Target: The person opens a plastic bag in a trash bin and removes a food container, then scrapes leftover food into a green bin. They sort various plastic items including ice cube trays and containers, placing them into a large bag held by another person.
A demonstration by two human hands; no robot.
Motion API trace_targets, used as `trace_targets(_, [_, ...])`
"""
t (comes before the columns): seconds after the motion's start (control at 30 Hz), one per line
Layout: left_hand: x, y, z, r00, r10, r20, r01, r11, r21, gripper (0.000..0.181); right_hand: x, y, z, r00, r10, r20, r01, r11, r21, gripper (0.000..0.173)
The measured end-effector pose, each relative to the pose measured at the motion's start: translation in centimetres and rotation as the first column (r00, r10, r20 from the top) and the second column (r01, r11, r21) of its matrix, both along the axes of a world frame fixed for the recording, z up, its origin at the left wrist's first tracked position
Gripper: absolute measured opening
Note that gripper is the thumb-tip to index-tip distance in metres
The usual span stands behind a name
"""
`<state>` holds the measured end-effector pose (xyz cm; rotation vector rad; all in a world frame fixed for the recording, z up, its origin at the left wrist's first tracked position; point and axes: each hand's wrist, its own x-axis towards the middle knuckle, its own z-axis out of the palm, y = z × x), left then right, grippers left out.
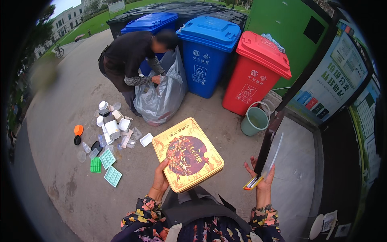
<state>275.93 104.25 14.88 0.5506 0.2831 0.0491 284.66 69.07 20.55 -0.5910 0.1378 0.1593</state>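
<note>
My left hand [159,180] grips the near left edge of a gold mooncake tin [189,157], decorated with a dark round panel and printed writing. The tin is tilted towards me and its lid is on. To the right, my right hand [267,181] holds a dark, flat panel-like object [265,148] nearly edge-on, with a clear plastic sheet or lid [276,152] beside it. A yellow utility knife [254,182] is in that same hand, below the dark object. The right fingers are partly hidden behind these things.
Plastic containers [124,124] and teal ice-cube trays [113,176] lie on the pavement at left. A bending person [127,60] reaches into a grey plastic bag [166,99]. Behind stand a blue bin [207,63], a red bin [257,72] and a green bucket [255,122].
</note>
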Motion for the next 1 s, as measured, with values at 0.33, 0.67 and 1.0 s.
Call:
trace_targets(0.33, [26.0, 2.4, -1.8, 0.996, -0.032, -0.088, 0.026, 0.998, -0.062, 0.043, 35.1, 0.9, 10.2, 0.916, 0.184, 0.356, -0.202, 0.979, 0.015, 0.063])
trace_targets(0.67, [44.7, 1.6, 1.0, 0.959, 0.244, -0.141, -0.266, 0.950, -0.161, 0.042, 73.7, 6.6, 18.9, 0.847, 0.385, 0.366, -0.344, 0.923, -0.173, 0.062])
trace_targets(1.0, [65.4, 6.9, 3.9, 0.941, 0.325, -0.089, -0.331, 0.941, -0.064, 0.043, 101.4, 14.0, 14.2, 0.877, 0.372, 0.306, -0.221, 0.875, -0.431, 0.061])
